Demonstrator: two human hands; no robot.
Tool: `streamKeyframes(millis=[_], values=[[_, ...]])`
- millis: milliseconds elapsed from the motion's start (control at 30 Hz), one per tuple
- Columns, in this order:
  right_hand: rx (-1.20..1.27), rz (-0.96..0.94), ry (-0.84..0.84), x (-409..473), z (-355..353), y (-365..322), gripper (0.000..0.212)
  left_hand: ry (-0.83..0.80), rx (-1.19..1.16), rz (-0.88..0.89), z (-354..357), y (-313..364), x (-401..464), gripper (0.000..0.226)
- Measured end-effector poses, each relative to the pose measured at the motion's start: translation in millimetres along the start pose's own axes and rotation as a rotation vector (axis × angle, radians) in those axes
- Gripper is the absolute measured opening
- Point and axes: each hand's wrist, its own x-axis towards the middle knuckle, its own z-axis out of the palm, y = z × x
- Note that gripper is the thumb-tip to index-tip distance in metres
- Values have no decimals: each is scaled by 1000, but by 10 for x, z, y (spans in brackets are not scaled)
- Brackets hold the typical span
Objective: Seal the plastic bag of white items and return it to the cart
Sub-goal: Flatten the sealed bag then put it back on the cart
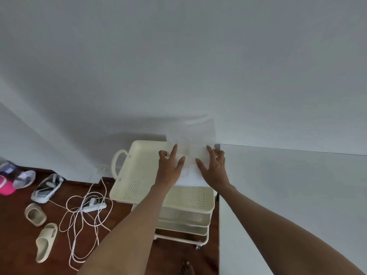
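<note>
A clear plastic bag (191,135) with white items inside stands in the right half of the cream cart's top tray (139,171); its top leans against the wall. My left hand (170,165) presses on the bag's left side with fingers spread. My right hand (213,167) rests on the bag's right side, thumb and fingers apart around it. The bag's lower part lies white and flat between both hands. Whether its mouth is sealed cannot be told.
The cart (184,217) has two lower perforated shelves and wheels. A white table (288,195) stands right against it. On the wooden floor at left lie tangled cables with a power strip (94,207), beige slippers (44,241), and other shoes (46,188).
</note>
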Motion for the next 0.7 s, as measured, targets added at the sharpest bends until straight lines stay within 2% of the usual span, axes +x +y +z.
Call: streamKeyframes(millis=[333, 700], values=[[-6, 173, -140, -76, 1015, 0, 76, -184, 59, -105, 5, -1024, 83, 66], [-65, 337, -236, -213, 1522, 229, 76, -386, 76, -221, 257, -1492, 28, 65]])
